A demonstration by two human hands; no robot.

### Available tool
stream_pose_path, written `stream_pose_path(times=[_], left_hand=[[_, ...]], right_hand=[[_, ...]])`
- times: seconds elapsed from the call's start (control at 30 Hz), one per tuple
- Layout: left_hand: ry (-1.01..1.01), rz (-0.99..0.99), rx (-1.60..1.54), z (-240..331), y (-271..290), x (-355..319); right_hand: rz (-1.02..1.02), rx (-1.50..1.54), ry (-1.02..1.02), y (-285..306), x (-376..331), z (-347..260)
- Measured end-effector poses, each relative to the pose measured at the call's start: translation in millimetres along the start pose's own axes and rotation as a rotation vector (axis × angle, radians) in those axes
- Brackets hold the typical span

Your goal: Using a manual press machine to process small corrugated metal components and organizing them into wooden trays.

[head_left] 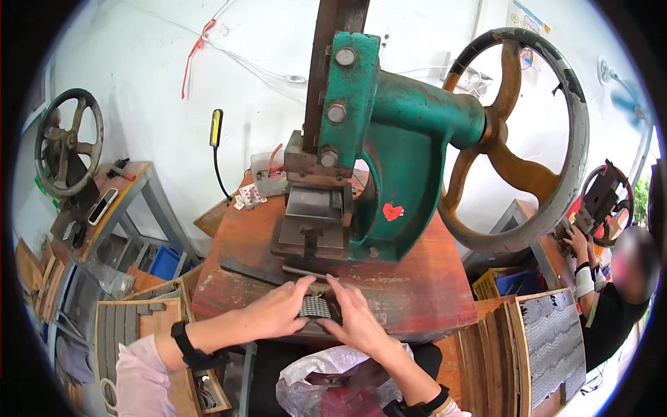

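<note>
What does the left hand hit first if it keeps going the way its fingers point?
The left hand points up and right; beyond the small woven piece it touches, it would probably meet the press's dark metal block. Depth is unclear.

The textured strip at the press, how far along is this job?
Done: strips lie stacked in the wooden tray at the person's left, though I can't tell if they're pressed. In hand: left hand and right hand hold a small dark textured piece on the red bench, in front of the green press. Left: the piece isn't under the die yet.
</note>
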State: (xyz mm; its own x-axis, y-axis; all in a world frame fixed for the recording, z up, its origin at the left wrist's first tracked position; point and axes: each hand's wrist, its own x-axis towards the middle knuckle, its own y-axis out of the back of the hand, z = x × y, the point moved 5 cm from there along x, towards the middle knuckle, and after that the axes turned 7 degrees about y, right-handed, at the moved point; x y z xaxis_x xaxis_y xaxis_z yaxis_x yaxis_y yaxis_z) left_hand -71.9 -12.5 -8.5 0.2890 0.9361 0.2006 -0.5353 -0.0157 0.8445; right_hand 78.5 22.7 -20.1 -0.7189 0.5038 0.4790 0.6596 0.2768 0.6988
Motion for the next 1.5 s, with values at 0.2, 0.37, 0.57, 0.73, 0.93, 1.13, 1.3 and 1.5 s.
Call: stream_pose_path(times=[0.2, 0.37, 0.57, 0.73, 0.93, 1.13, 1.3, 1.5], left_hand=[[0.039, 0.042, -0.126, -2.6, -3.7, -8.3], [0.013, 0.014, -0.155, -2.6, -2.4, -7.9], [-0.109, 0.364, -0.163, 4.3, 43.3, 5.6], [-0.024, 0.608, -0.466, -36.5, 82.7, 69.6], [-0.027, 0.650, -0.253, -70.6, 94.6, 122.5], [0.221, 0.577, 0.135, -72.3, 118.2, 89.2], [0.281, -0.105, 0.065, -121.8, 83.3, -2.8], [0.155, 0.064, -0.113, -104.0, 93.0, -44.6]], right_hand=[[-0.061, -0.031, 0.007, -5.4, 5.3, 7.1], [-0.086, -0.031, -0.019, -4.7, 5.7, 8.5], [0.115, 0.001, 0.028, 35.7, 44.9, -14.8], [0.413, 0.011, -0.182, 53.3, 117.6, 15.7], [0.446, -0.034, -0.357, 53.1, 155.0, 55.0], [0.442, 0.034, -0.395, 60.3, 157.9, 58.7], [0.452, 0.023, -0.299, 57.0, 157.1, 71.0], [0.492, -0.047, -0.246, 54.7, 132.4, 37.4]])
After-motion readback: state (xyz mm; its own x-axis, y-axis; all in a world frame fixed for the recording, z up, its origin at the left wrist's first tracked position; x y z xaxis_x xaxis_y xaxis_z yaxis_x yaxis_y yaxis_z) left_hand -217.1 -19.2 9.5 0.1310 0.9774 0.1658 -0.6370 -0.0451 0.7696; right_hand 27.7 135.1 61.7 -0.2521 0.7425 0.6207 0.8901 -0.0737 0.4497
